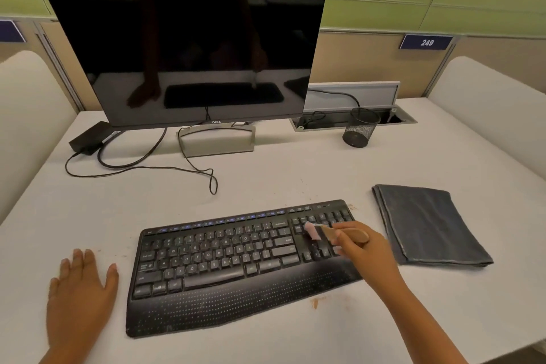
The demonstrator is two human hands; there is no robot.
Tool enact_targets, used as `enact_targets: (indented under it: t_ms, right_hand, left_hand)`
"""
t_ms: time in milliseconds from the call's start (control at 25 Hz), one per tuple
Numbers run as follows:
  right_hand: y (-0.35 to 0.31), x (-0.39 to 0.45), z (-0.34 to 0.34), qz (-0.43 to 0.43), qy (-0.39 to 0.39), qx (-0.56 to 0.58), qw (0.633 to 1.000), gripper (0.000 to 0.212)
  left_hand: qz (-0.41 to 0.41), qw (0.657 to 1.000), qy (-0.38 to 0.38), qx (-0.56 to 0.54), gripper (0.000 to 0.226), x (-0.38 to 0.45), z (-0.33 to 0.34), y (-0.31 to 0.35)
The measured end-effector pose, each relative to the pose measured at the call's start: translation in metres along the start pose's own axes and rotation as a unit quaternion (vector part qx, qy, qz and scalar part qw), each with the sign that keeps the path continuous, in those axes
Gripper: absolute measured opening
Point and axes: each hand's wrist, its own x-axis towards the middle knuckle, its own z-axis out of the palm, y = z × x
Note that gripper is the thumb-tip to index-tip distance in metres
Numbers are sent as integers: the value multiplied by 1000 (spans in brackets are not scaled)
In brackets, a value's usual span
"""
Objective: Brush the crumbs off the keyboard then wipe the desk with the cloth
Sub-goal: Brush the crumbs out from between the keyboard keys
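Note:
A black keyboard (224,260) with a palm rest lies at the front middle of the white desk (266,174). My right hand (363,248) grips a small wooden-handled brush (328,232) whose pale pink bristles touch the keys near the number pad. My left hand (81,289) rests flat on the desk to the left of the keyboard, fingers straight. A folded dark grey cloth (428,224) lies on the desk to the right of the keyboard. Brown crumbs (316,301) lie on the desk by the keyboard's front right corner.
A dark Dell monitor (189,56) stands behind the keyboard on a silver stand. A black power adapter (88,136) and looping cables (141,165) lie at the back left. A black mesh cup (360,127) stands by an open cable tray (351,118) at the back right.

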Motion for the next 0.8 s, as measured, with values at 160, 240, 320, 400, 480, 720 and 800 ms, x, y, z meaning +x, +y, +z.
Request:
enact_targets:
  t_ms: [160, 240, 320, 400, 480, 720, 800]
  right_hand:
    - [-27, 22, 24, -22, -53, 10, 998, 7]
    - [-48, 27, 46, -30, -74, 29, 996, 8]
    - [-68, 24, 69, -50, -112, 47, 991, 9]
    - [-82, 15, 89, -95, -166, 37, 981, 9]
    - [-78, 7, 101, -139, -201, 3, 970, 12]
    - [-34, 13, 62, -65, -110, -18, 992, 3]
    - [-23, 22, 40, -25, -66, -19, 997, 7]
  left_hand:
    - [-6, 1000, 0, -8, 60, -1, -1, 0]
    - [-1, 1000, 10, -7, 62, -2, 1, -2]
    - [0, 1000, 11, -9, 71, -3, 1, -2]
    - [-3, 1000, 12, -10, 75, -4, 1, -3]
    - [1, 1000, 11, -16, 77, -3, 0, -2]
    - [8, 999, 11, -29, 79, -6, -2, -1]
    - [10, 999, 12, -35, 78, -6, -4, -1]
